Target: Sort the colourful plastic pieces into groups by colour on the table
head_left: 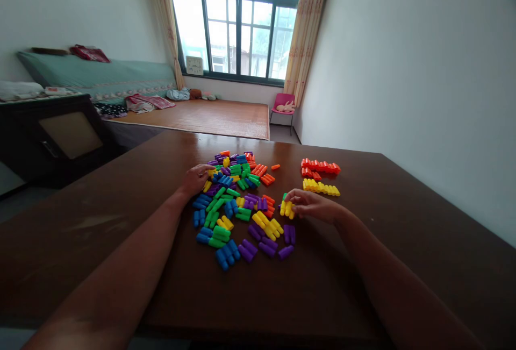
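Brown wooden tabletop (262, 301) spans the lower frame. Near centre, the right hand (312, 206) pinches a ridged yellow plastic block (286, 209), seemingly mid-pickup; lifting calls for steady fingers. Farther, the left hand (196, 179) touches the multicoloured plastic pile (226, 180), grip unclear; yellow row (321, 187), orange row (321, 166) upper right.

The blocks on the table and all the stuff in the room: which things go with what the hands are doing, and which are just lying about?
Part of it:
yellow blocks at the right hand
mixed pile by the left hand
orange row
yellow row

Just about:
clock
pink chair
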Demonstrator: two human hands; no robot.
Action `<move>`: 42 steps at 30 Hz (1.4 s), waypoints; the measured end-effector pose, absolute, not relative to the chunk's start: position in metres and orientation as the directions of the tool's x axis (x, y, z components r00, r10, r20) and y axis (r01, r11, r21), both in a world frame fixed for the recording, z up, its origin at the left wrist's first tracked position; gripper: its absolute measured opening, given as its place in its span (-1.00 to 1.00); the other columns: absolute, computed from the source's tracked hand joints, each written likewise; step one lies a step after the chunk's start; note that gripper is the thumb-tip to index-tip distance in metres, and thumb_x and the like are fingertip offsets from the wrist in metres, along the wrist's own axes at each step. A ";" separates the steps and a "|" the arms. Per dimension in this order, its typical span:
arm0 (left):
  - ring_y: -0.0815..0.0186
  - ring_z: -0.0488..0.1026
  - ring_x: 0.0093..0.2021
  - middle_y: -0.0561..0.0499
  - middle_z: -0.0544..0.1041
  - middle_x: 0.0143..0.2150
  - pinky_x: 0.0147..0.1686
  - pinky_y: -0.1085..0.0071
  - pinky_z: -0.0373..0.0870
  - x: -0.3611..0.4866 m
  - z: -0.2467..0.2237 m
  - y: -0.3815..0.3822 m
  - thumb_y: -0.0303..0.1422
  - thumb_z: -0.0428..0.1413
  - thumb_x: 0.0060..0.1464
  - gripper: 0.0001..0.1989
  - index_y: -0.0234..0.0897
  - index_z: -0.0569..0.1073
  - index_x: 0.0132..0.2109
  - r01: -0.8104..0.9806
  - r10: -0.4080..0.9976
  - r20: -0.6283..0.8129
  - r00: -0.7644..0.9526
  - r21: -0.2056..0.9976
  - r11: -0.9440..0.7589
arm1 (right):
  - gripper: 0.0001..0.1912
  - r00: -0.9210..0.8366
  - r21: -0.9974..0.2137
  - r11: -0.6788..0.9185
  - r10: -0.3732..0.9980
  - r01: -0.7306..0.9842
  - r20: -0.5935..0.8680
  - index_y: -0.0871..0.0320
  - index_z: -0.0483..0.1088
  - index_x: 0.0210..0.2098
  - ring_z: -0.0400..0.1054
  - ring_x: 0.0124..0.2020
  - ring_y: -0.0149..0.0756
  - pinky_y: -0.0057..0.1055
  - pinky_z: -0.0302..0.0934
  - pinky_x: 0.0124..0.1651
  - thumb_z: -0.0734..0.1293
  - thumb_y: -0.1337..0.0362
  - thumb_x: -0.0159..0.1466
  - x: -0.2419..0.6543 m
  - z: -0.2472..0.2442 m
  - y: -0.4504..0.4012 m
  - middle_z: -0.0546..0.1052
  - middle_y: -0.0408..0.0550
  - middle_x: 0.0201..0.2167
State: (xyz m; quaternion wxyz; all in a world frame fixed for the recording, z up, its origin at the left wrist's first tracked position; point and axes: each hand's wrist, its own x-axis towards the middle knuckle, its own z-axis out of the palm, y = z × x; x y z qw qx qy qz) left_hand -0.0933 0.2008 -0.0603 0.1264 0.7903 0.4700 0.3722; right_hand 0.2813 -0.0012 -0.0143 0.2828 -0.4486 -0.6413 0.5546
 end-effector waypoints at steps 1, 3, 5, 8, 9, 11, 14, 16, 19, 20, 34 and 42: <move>0.18 0.48 -0.05 -0.09 0.55 -0.06 0.03 0.29 0.38 -0.092 -0.058 0.200 -0.35 -0.04 0.02 -0.66 -0.28 0.57 -0.14 0.655 0.829 0.486 0.278 0.535 -0.533 | -0.51 -0.458 -0.965 0.007 0.881 0.261 -0.118 0.14 0.27 -0.03 0.34 -0.27 -0.37 -0.46 0.22 -0.31 0.39 0.03 0.15 0.281 -0.014 -0.002 0.47 -0.04 -0.22; 0.13 0.39 0.08 -0.10 0.52 0.00 0.15 0.20 0.26 -0.085 -0.047 0.194 -0.37 -0.01 0.02 -0.68 -0.26 0.58 -0.15 0.669 0.783 0.567 0.256 0.481 -0.567 | -0.54 -0.490 -0.954 0.083 0.869 0.288 -0.072 0.13 0.27 -0.02 0.29 -0.32 -0.40 -0.48 0.19 -0.32 0.35 0.01 0.20 0.278 -0.012 -0.002 0.43 -0.09 -0.24; 0.09 0.26 0.20 -0.06 0.47 0.09 0.25 0.13 0.10 -0.070 -0.030 0.179 -0.38 0.01 0.05 -0.69 -0.22 0.57 -0.12 0.640 0.705 0.668 0.239 0.437 -0.632 | -0.60 -0.511 -0.915 0.196 0.859 0.352 -0.012 0.13 0.28 -0.02 0.24 -0.32 -0.41 -0.46 0.18 -0.29 0.29 0.03 0.25 0.272 -0.010 -0.002 0.39 -0.10 -0.23; 0.18 0.38 0.09 -0.06 0.52 0.02 0.17 0.23 0.24 -0.033 -0.005 0.141 -0.34 -0.02 0.15 -0.70 -0.21 0.55 -0.06 0.370 0.649 0.644 0.406 0.533 -0.761 | -0.71 -0.548 -0.822 0.345 0.835 0.453 0.049 0.14 0.29 -0.06 0.20 -0.31 -0.40 -0.43 0.17 -0.21 0.23 0.11 0.31 0.260 -0.006 -0.003 0.36 -0.11 -0.24; 0.19 0.42 0.05 -0.07 0.54 -0.02 0.09 0.27 0.32 -0.020 0.001 0.127 -0.31 -0.01 0.17 -0.70 -0.22 0.54 -0.05 0.260 0.626 0.587 0.513 0.589 -0.765 | -0.74 -0.555 -0.795 0.377 0.830 0.475 0.061 0.14 0.28 -0.07 0.20 -0.31 -0.41 -0.43 0.17 -0.20 0.21 0.14 0.32 0.256 -0.005 -0.003 0.36 -0.12 -0.25; 0.18 0.44 0.01 -0.08 0.54 -0.02 0.00 0.33 0.38 0.003 0.007 0.102 -0.25 0.05 0.15 -0.69 -0.22 0.53 -0.03 0.112 0.533 0.457 0.712 0.675 -0.729 | -0.81 -0.553 -0.756 0.423 0.827 0.500 0.097 0.14 0.25 -0.11 0.18 -0.34 -0.43 -0.45 0.17 -0.23 0.18 0.20 0.33 0.247 -0.003 -0.005 0.34 -0.14 -0.28; 0.26 0.50 -0.20 -0.06 0.57 -0.16 -0.24 0.44 0.43 0.021 0.004 0.078 -0.22 0.10 0.12 -0.68 -0.23 0.53 -0.02 0.040 0.479 0.306 0.823 0.810 -0.586 | -0.89 -0.523 -0.736 0.446 0.840 0.510 0.146 0.12 0.18 -0.17 0.15 -0.42 -0.46 -0.50 0.14 -0.33 0.16 0.26 0.32 0.237 -0.003 -0.008 0.31 -0.19 -0.36; 0.34 0.48 -0.33 -0.03 0.57 -0.25 -0.36 0.49 0.40 0.024 -0.002 0.075 -0.20 0.13 0.10 -0.65 -0.27 0.51 -0.02 0.027 0.501 0.255 0.827 0.872 -0.489 | -0.90 -0.502 -0.736 0.439 0.851 0.516 0.156 0.10 0.15 -0.18 0.14 -0.46 -0.47 -0.51 0.12 -0.39 0.16 0.29 0.29 0.232 -0.002 -0.010 0.29 -0.22 -0.42; 0.38 0.45 -0.40 -0.02 0.55 -0.31 -0.39 0.49 0.39 0.024 -0.008 0.082 -0.18 0.18 0.05 -0.67 -0.32 0.52 -0.11 -0.027 0.527 0.242 0.815 0.924 -0.382 | -0.85 -0.483 -0.711 0.454 0.857 0.537 0.182 0.10 0.15 -0.15 0.18 -0.44 -0.45 -0.49 0.15 -0.36 0.17 0.32 0.27 0.229 0.000 -0.011 0.32 -0.19 -0.39; 0.38 0.45 -0.40 -0.02 0.55 -0.31 -0.38 0.49 0.39 0.024 -0.010 0.084 -0.18 0.19 0.04 -0.68 -0.33 0.53 -0.14 -0.050 0.531 0.246 0.811 0.934 -0.355 | -0.83 -0.483 -0.699 0.465 0.854 0.544 0.193 0.11 0.17 -0.13 0.21 -0.41 -0.43 -0.48 0.17 -0.33 0.16 0.33 0.26 0.229 0.002 -0.012 0.34 -0.16 -0.35; 0.36 0.49 -0.32 -0.02 0.57 -0.28 -0.27 0.44 0.44 0.007 0.006 0.109 -0.14 0.26 -0.07 -0.64 -0.30 0.53 -0.18 -0.154 0.846 0.267 0.461 0.963 -0.220 | -0.64 -0.628 -0.801 0.414 0.775 0.432 0.062 0.10 0.31 0.08 0.38 -0.16 -0.30 -0.34 0.29 -0.08 0.22 0.25 0.29 0.250 0.027 -0.023 0.49 -0.05 -0.10; 0.26 0.49 -0.31 0.02 0.55 -0.34 -0.31 0.39 0.42 -0.026 -0.019 0.148 -0.20 0.15 0.00 -0.78 -0.27 0.49 -0.29 0.404 0.762 0.427 0.487 0.664 -0.629 | -0.59 -0.072 -0.787 -0.052 0.990 0.614 -0.122 0.18 0.35 -0.16 0.40 -0.43 -0.31 -0.34 0.34 -0.36 0.43 0.14 0.06 0.297 -0.023 0.008 0.51 -0.07 -0.37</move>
